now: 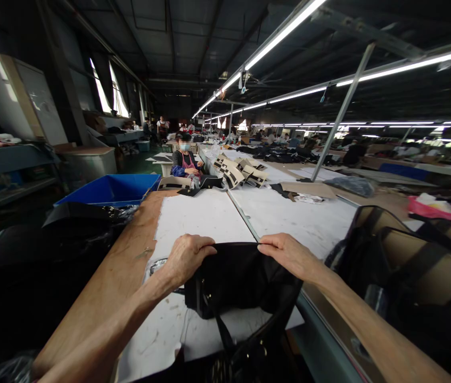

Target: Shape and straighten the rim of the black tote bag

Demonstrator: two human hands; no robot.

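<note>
A black bag (241, 279) with straps lies on the white table top (205, 218) in front of me. My left hand (187, 258) grips its upper left edge with the fingers curled over the fabric. My right hand (289, 254) grips the upper right edge in the same way. Both hands hold the top edge of the bag, stretched between them. A black strap (225, 332) hangs from the bag toward me.
A blue bin (109, 190) stands at the left of the wooden table edge (127, 255). Tan and black bags (412, 266) pile up on the right. Cut black-and-white pieces (241, 173) lie farther along the table, where a person (185, 159) sits.
</note>
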